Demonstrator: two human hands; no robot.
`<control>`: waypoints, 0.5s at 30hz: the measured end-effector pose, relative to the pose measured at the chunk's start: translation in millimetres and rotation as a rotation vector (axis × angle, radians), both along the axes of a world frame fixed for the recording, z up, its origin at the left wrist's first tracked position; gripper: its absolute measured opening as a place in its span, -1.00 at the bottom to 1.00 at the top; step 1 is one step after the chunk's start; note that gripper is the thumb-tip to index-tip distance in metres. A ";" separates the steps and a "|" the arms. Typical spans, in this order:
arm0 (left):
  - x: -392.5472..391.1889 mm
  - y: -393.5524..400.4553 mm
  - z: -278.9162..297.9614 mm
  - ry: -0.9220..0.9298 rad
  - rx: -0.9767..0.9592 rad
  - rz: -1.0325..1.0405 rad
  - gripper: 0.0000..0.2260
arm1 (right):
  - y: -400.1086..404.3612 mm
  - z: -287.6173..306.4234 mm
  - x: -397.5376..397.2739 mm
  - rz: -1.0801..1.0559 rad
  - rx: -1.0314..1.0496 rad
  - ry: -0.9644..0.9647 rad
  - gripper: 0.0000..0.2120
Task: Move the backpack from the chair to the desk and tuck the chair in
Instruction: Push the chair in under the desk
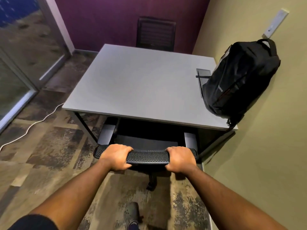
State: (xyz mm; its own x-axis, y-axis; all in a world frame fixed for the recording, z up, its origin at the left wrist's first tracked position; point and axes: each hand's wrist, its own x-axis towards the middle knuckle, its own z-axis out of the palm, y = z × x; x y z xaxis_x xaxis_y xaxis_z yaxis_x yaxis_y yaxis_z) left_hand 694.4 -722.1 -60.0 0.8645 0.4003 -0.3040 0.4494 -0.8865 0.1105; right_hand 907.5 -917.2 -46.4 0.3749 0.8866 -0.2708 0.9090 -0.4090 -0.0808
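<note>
Now you're clamping both hands, left [116, 157] and right [180, 159], on the chair [147, 156] backrest; table [132, 83] opening lying at twelve o'clock.

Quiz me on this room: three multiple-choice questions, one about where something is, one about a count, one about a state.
1. Where is the backpack?
A. on the near chair's seat
B. on the desk, against the wall
C. on the floor

2. How many chairs are in view?
A. one
B. two
C. three

3. What are the hands doing?
A. both grip the near chair's backrest
B. one holds the backpack
C. both hang free

Answers:
1 B: it stands on the desk's right edge, leaning on the wall.
2 B: the near chair and a far chair behind the desk.
3 A: the left hand and right hand curl over the backrest top.
</note>
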 end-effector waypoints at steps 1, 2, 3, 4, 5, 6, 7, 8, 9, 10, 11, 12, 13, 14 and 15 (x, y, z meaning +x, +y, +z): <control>3.6 5.9 0.3 0.003 -0.002 -0.003 -0.35 | 4.8 -0.4 2.4 -0.004 -0.002 -0.005 -0.49; 7.4 12.5 0.9 0.005 -0.005 -0.008 -0.35 | 9.9 -0.5 4.5 -0.009 -0.005 -0.008 -0.49; 11.2 18.8 1.4 0.005 -0.004 -0.013 -0.35 | 14.9 -0.6 5.9 -0.015 -0.005 -0.010 -0.50; 14.1 24.0 1.6 0.004 -0.001 -0.016 -0.35 | 18.9 -0.6 6.7 -0.020 -0.003 -0.012 -0.50; 17.5 30.4 1.5 0.001 0.001 -0.021 -0.35 | 24.4 -0.8 8.5 -0.025 -0.001 -0.017 -0.50; 20.9 36.2 1.6 -0.001 -0.001 -0.026 -0.36 | 29.8 -0.6 11.1 -0.029 0.001 -0.021 -0.50; 24.6 42.4 1.9 -0.003 -0.007 -0.032 -0.37 | 35.4 -0.2 14.2 -0.035 0.004 -0.022 -0.49; 28.6 48.0 2.3 -0.008 -0.013 -0.037 -0.37 | 40.4 0.5 17.2 -0.042 0.009 -0.021 -0.48; 31.9 52.0 2.4 -0.015 -0.016 -0.040 -0.37 | 43.7 1.2 19.7 -0.047 0.015 -0.023 -0.47; 35.9 57.0 2.4 -0.021 -0.017 -0.045 -0.36 | 47.9 1.7 22.6 -0.051 0.021 -0.027 -0.46; 39.8 61.5 2.4 -0.027 -0.017 -0.052 -0.35 | 51.7 2.3 25.8 -0.056 0.027 -0.032 -0.44; 43.8 65.7 2.3 -0.032 -0.018 -0.057 -0.35 | 55.7 2.9 28.9 -0.063 0.029 -0.036 -0.44; 47.8 69.8 2.2 -0.034 -0.021 -0.063 -0.35 | 59.4 3.7 31.9 -0.071 0.028 -0.037 -0.44; 51.5 72.9 2.3 -0.034 -0.025 -0.066 -0.36 | 62.5 4.7 35.0 -0.078 0.024 -0.038 -0.44; 55.8 77.5 2.2 -0.034 -0.027 -0.070 -0.37 | 66.6 5.5 38.7 -0.085 0.020 -0.037 -0.45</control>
